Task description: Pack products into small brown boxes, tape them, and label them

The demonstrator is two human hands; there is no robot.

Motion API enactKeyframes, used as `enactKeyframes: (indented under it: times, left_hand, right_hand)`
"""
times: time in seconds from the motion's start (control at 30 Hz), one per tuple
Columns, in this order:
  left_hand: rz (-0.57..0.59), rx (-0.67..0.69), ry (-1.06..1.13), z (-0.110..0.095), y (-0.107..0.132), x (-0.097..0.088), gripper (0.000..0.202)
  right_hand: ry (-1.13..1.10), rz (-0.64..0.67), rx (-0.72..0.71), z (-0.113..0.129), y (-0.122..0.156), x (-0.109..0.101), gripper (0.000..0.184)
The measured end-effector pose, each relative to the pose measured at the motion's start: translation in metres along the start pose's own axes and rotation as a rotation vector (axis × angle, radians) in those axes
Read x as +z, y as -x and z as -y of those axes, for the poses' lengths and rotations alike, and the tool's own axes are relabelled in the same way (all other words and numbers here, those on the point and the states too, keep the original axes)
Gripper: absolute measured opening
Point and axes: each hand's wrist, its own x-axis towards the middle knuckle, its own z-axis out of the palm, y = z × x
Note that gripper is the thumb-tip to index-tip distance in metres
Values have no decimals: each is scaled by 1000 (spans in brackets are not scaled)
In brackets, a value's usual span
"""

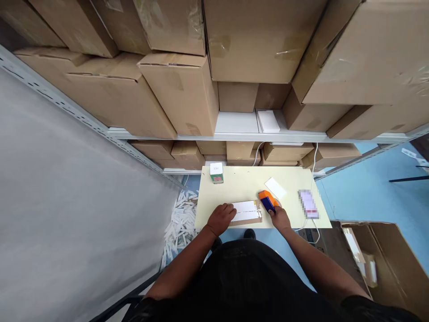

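Observation:
A flat brown parcel with a white label [247, 212] lies near the front edge of a pale yellow table [241, 185]. My left hand [221, 218] rests on the parcel's left end, fingers curled over it. My right hand [279, 217] grips an orange and blue handheld device [267, 200], whose tip sits at the parcel's right end.
On the table stand a small white and green box [216, 172], a white card [275, 188] and a phone [308, 204] on a white cable. Cardboard boxes [174, 89] fill the shelves behind. An open carton [375, 255] stands at the right. White strips [181, 219] litter the floor at the left.

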Motion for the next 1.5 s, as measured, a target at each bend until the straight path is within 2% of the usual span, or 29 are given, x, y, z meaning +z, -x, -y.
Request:
enactKeyframes:
  times: [0.1, 0.17, 0.23, 0.33, 0.4, 0.5, 0.57, 0.63, 0.73, 0.8, 1.07, 1.33, 1.4, 1.5]
  left_hand:
    - [20, -67, -53, -4, 3, -1, 23]
    - [-22, -119, -23, -5, 5, 0, 25]
    - [-63, -115, 10, -6, 8, 2, 28]
    - [-96, -117, 34, -9, 11, 5, 29]
    - [-83, -153, 65, -12, 10, 6, 28]
    - [-46, -274, 206, -16, 5, 2, 27]
    - [-59, -366, 378, -15, 0, -5, 26]
    - [-85, -461, 609, -12, -2, -13, 29]
    - [-103, -648, 995, -6, -2, -19, 48]
    - [-113, -740, 1169, -6, -1, -21, 57]
    - [-204, -696, 1507, -24, -2, -23, 55]
    - [-207, -742, 1727, -31, -7, -21, 40]
    - [-217, -759, 1632, -32, -7, -22, 39]
    - [-239, -800, 1322, -31, -5, -24, 38]
  right_hand:
    - [-162, -10, 29, -14, 8, -16, 41]
    - [-312, -50, 52, -19, 15, -30, 41]
    - [-446, -83, 88, -17, 23, -45, 41]
    - [-635, -106, 115, 2, 31, -70, 43]
    - [-749, -75, 58, 23, 34, -85, 48]
    - [-789, 120, -96, 58, 32, -100, 55]
    - [-725, 305, -193, 79, 28, -102, 54]
    - [-638, 436, -267, 96, 23, -100, 53]
    - [-549, 476, -346, 112, 16, -96, 52]
    - [-513, 470, -384, 117, 12, -95, 52]
    - [-468, 560, -438, 123, 5, -91, 52]
    - [-461, 516, -464, 122, 4, -88, 54]
    - [-452, 509, -462, 123, 5, -90, 54]
    - [-394, 509, -442, 129, 8, -99, 53]
